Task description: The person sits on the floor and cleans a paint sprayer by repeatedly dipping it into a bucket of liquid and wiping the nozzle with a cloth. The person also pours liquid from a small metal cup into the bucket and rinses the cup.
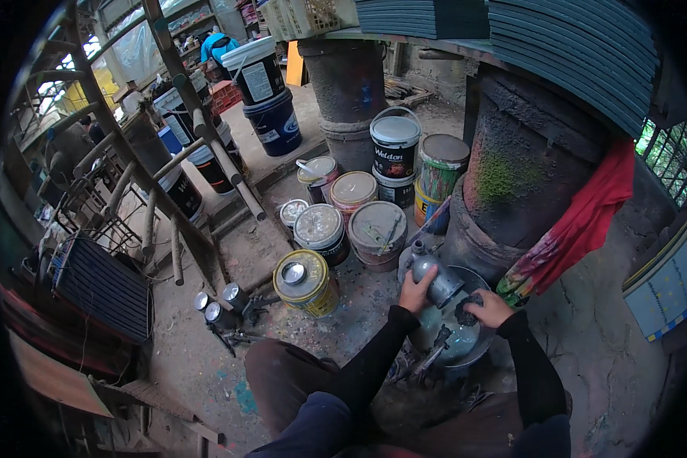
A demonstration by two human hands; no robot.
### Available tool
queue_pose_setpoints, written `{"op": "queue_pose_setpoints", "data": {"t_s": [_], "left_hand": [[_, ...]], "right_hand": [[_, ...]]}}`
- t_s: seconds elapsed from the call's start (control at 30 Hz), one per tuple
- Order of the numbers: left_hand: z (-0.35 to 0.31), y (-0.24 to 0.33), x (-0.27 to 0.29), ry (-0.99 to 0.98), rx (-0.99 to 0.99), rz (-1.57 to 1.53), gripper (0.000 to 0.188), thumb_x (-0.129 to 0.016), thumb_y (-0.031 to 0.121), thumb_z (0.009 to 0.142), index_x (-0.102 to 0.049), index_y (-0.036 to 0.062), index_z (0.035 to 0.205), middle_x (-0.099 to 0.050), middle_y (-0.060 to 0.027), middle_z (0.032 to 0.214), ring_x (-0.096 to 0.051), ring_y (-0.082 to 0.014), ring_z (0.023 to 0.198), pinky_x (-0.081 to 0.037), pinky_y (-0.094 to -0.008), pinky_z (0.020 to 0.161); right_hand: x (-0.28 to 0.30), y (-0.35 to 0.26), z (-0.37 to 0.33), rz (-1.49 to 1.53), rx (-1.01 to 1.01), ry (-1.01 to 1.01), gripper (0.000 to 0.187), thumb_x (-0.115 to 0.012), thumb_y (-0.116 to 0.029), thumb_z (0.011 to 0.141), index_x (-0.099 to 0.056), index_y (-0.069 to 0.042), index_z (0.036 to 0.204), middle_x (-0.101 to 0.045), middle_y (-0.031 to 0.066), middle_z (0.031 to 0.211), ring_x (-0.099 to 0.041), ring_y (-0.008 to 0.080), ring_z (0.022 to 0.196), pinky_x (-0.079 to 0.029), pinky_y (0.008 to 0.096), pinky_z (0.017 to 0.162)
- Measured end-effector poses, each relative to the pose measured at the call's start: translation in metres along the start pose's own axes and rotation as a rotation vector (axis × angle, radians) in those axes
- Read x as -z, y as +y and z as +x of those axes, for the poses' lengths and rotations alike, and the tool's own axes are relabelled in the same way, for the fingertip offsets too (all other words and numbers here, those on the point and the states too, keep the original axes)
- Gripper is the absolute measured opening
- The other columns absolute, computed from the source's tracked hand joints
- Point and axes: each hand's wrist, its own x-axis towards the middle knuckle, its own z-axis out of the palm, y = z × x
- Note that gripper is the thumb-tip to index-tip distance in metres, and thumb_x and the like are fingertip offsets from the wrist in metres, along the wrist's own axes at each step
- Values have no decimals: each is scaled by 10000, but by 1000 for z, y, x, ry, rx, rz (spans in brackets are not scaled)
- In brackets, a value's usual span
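Observation:
My left hand (417, 293) is closed round a grey metal cup (444, 285), tilted with its wide end toward my right hand. In my right hand (492, 309) is a dark, rough, crumpled pad (464, 311), gripped beside the cup's rim. Both hands are over a round metal basin (477, 357) of cloudy, pale liquid. A spray gun (433, 353) leans across the basin's near left rim, partly in the liquid. Just left of the basin stands a grey bottle-like container (414, 252), partly hidden behind my left hand.
Several paint cans stand ahead, including a yellow can (307, 284) with a small silver cup (293, 272) on its lid. More spray guns with cups (214, 312) lie on the left floor. A red cloth (588, 217) hangs from a large dark drum (523, 153) at right.

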Motion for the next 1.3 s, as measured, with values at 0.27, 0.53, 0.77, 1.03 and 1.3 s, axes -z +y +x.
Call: {"op": "queue_pose_setpoints", "data": {"t_s": [0.27, 0.53, 0.77, 1.03, 1.3], "left_hand": [[-19, -3, -27, -158, 176, -285, 631, -674, 464, 849, -416, 80, 1278, -567, -84, 1132, -608, -236, 973, -507, -475, 818], [-34, 12, -38, -107, 225, -55, 567, -651, 405, 882, -444, 29, 1252, -588, -95, 1139, -613, -208, 963, -486, -349, 860], [-19, 18, -4, -201, 78, -441, 431, -587, 368, 933, -488, 52, 1209, -607, -83, 1069, -600, -218, 987, -460, -382, 908], [-11, 6, -1, -96, -156, -167, 640, -703, 329, 859, -384, 3, 1308, -548, -124, 1148, -559, -207, 1044, -461, -336, 897], [-7, 27, 1, -35, -352, 335, 844, -827, 354, 705, -403, -68, 1301, -547, -174, 1212, -565, -222, 1065, -437, -319, 935]], "right_hand": [[-23, -57, -26, 795, 110, 110, 274, -624, -113, 792, -571, 32, 1019, -613, 100, 875, -608, 209, 836, -473, 317, 735], [-56, -37, -23, -163, 358, 129, 544, -678, -226, 735, -544, 60, 1179, -618, 234, 1077, -592, 378, 1030, -433, 425, 931], [-64, -77, -33, -17, 408, 287, 560, -683, -158, 728, -507, 57, 1215, -580, 249, 1118, -569, 371, 1071, -448, 418, 908], [-52, -39, -22, -133, 433, 226, 378, -652, -57, 714, -606, -32, 1088, -550, 193, 1190, -507, 364, 1152, -416, 415, 959], [-17, -9, -29, 208, 292, 488, 350, -725, -79, 703, -551, -29, 1004, -578, 121, 1003, -584, 243, 963, -442, 322, 871]]}}
